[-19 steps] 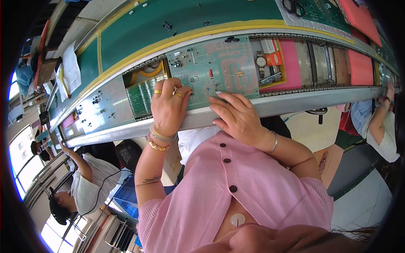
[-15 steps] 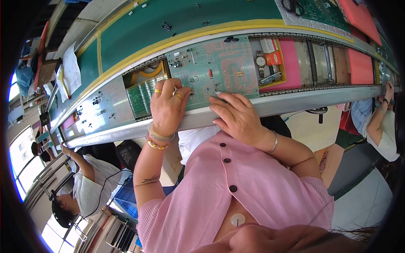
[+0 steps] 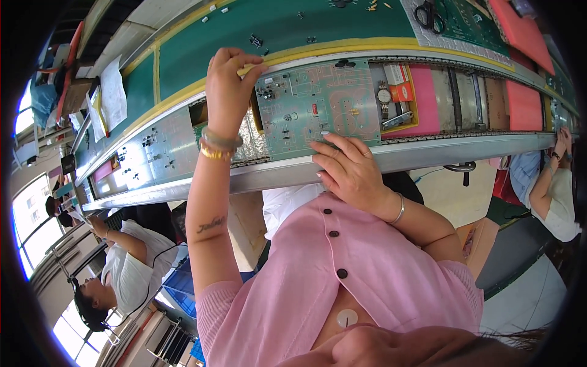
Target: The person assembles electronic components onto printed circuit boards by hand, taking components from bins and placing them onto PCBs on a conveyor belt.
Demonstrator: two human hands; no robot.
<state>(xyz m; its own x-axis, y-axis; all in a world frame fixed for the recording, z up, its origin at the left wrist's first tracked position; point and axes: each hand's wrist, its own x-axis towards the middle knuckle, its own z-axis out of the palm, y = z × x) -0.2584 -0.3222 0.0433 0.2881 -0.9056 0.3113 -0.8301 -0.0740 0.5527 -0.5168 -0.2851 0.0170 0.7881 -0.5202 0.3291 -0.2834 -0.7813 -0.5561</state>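
Head view: the board [image 3: 306, 104], pale green and partly fitted with parts, lies flat between two metal rails in front of the person. The right hand [image 3: 350, 160] is loosely spread, its fingertips touching the near edge of the board, palm over the near rail [image 3: 275, 170]. The left hand [image 3: 227, 82] is raised over the far rail, beyond the board's upper left corner, with its fingers curled and the thumb close to them; I cannot tell whether they pinch anything.

Beyond the rail, a green surface [image 3: 333, 27] carries small dark parts [image 3: 255, 41] near the left hand, with scissors [image 3: 430, 16] well to the right. Another board [image 3: 137, 153] lies to the left between the rails. Just right of the nearer board, a watch [image 3: 384, 98] sits in a yellow tray [image 3: 413, 101]. One co-worker [image 3: 131, 260] sits at the left; another's hand [image 3: 561, 144] shows at the far right.
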